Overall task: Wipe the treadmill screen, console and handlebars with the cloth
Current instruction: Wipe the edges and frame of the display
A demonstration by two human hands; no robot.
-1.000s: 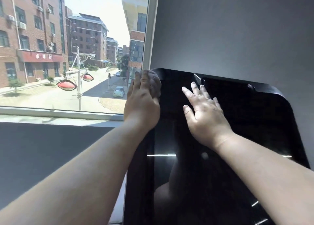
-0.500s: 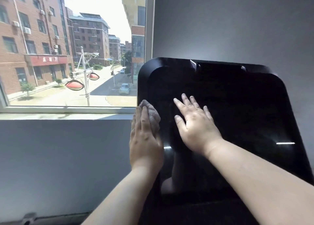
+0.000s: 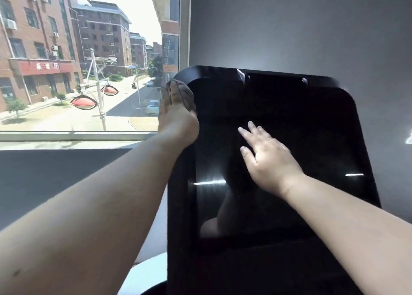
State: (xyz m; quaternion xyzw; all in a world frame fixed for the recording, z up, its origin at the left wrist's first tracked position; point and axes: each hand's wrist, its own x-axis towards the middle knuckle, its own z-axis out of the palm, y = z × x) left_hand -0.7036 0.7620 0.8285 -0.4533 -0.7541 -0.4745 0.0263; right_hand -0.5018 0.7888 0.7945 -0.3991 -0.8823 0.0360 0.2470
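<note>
At the screen's [image 3: 289, 120] far-left corner, left hand [image 3: 176, 114] presses the cloth [image 3: 186, 95] flat; right hand [image 3: 269, 161] rests open, released, on the glass.

Bright daylight through window [image 3: 89, 60] (left), screen [image 3: 278, 138] glare, perhaps slight blur.

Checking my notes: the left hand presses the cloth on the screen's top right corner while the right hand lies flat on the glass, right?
Not quite. In the head view the left hand presses the cloth on the screen's top left corner. The right hand does lie flat.
</note>
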